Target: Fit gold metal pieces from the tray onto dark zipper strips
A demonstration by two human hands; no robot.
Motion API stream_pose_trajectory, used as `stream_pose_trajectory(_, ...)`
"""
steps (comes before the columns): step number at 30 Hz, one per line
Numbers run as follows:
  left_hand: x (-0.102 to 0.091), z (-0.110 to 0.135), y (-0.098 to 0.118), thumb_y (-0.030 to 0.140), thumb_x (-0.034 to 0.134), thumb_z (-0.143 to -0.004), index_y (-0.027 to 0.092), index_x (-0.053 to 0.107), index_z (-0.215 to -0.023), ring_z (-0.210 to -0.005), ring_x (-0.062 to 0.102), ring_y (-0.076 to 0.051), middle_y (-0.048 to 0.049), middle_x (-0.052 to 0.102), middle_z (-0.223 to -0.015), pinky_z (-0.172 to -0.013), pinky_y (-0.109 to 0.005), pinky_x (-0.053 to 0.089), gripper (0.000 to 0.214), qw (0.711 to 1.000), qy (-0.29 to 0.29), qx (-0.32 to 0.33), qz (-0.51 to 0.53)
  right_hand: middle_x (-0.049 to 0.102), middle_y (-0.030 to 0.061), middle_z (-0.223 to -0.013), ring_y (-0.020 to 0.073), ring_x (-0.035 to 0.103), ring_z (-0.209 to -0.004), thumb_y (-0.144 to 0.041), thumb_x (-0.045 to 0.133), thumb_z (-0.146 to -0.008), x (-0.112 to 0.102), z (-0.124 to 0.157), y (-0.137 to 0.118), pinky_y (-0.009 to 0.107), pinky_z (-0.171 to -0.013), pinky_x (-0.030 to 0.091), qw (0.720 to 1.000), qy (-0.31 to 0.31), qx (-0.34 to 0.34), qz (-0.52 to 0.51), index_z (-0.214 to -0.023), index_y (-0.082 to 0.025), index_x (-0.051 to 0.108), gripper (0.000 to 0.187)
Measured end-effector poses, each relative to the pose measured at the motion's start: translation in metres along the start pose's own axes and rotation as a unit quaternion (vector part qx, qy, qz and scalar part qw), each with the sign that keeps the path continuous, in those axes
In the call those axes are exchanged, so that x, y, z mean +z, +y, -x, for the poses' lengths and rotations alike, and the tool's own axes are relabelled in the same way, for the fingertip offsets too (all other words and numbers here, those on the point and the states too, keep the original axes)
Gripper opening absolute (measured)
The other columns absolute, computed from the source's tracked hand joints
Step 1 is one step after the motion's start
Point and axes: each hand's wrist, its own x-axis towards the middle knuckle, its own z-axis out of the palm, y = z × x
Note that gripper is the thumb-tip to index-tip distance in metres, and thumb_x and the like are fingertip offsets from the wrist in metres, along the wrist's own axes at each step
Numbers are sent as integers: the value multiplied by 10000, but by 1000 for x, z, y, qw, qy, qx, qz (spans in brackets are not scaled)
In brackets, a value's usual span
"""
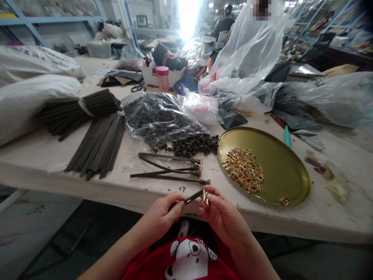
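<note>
My left hand (163, 215) is closed round a thin dark strap (192, 197) held just below the table's front edge. My right hand (220, 212) pinches a small gold buckle (205, 196) at the strap's end. Both hands sit close together above my lap. On the table just beyond them lie several dark straps with metal ends (171, 169). A round gold tray (291, 171) to the right holds a heap of gold buckles (244, 169).
A pile of small black rings (194, 144) spills from a clear bag (159, 118). Bundles of dark strips (97, 146) lie at left beside white sacks (26, 101). A pink cup (162, 77), plastic bags and a person's clutter fill the far side.
</note>
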Motion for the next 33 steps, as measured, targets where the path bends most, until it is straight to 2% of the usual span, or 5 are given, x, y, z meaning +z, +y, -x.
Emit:
stream_pose_trajectory(5,-4,1,3,295,396,-863,169,593,-819,-706,490,-130,13,556,-742,-648,-193,372,237,999,1,19,-40,629,-36,-667,64,589,-551,-137,698,-672,-2,0,-1,165,-545,514,1000,7,19,-12,-859,-183,620,208)
stream_pose_trajectory(13,-6,9,7,302,405,-856,175,599,-795,-663,487,-128,12,563,-711,-627,-194,378,240,999,-11,17,-49,631,-42,-657,61,600,-549,-121,693,-675,-6,2,3,163,-558,517,999,0,34,-26,-882,-183,611,230)
stream_pose_trajectory(19,-8,14,8,294,420,-850,178,571,-750,-608,458,-114,36,510,-639,-579,-188,350,215,998,-20,10,-65,628,-40,-648,67,595,-546,-103,680,-676,-7,5,7,176,-557,510,998,9,44,-42,-884,-185,604,236)
stream_pose_trajectory(25,-6,15,7,279,408,-853,175,576,-763,-655,482,-122,30,547,-689,-605,-192,358,217,996,0,14,-87,609,-49,-651,51,583,-545,-124,698,-661,-2,8,7,157,-560,503,999,-4,35,-26,-861,-188,604,230)
stream_pose_trajectory(33,1,9,6,261,375,-864,170,573,-827,-699,504,-132,16,576,-750,-649,-207,363,221,994,16,24,-102,623,-33,-619,68,595,-548,-131,703,-656,-2,7,10,161,-546,520,999,11,2,-39,-851,-174,620,216)
